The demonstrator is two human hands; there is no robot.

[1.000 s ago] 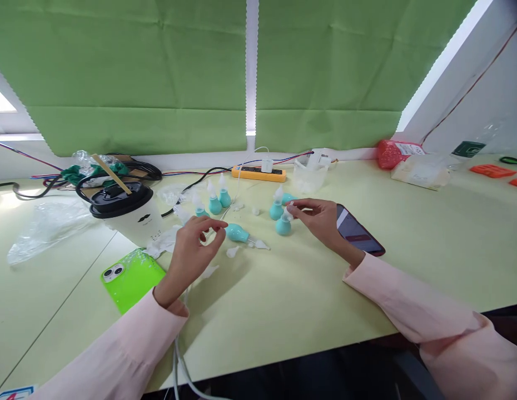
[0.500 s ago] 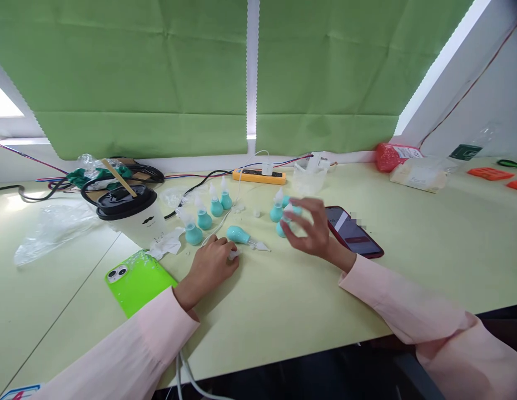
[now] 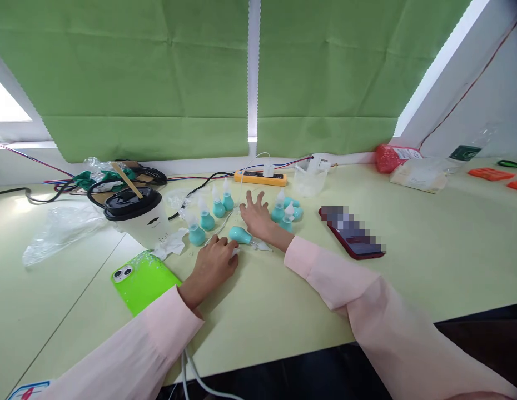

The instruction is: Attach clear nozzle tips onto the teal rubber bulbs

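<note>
My left hand [image 3: 214, 262] rests on the table with curled fingers, closed on a small clear plastic piece [image 3: 235, 251] at its thumb side. My right hand [image 3: 258, 218] reaches over the middle, its fingers spread and nothing seen in them; what lies under its palm is hidden. Between the two hands lies a turquoise bulb aspirator [image 3: 240, 235] on its side, its clear nozzle pointing right. Several upright turquoise aspirators [image 3: 207, 220] with clear tips stand in a slanting row to the left. Beside my right wrist stands another aspirator [image 3: 286, 223], with more turquoise bulbs around it.
A lidded paper cup [image 3: 144, 222] with a straw and a lime-green phone [image 3: 145, 282] are at left. Behind are an orange power strip [image 3: 258, 178] and a clear plastic tub [image 3: 309, 182]. A dark phone [image 3: 352, 236] lies right. A white cable crosses the bulbs.
My right hand has moved left from the right-hand group of aspirators to the middle, and its fingers have spread. An aspirator stands where it was. My left hand stays in place.
</note>
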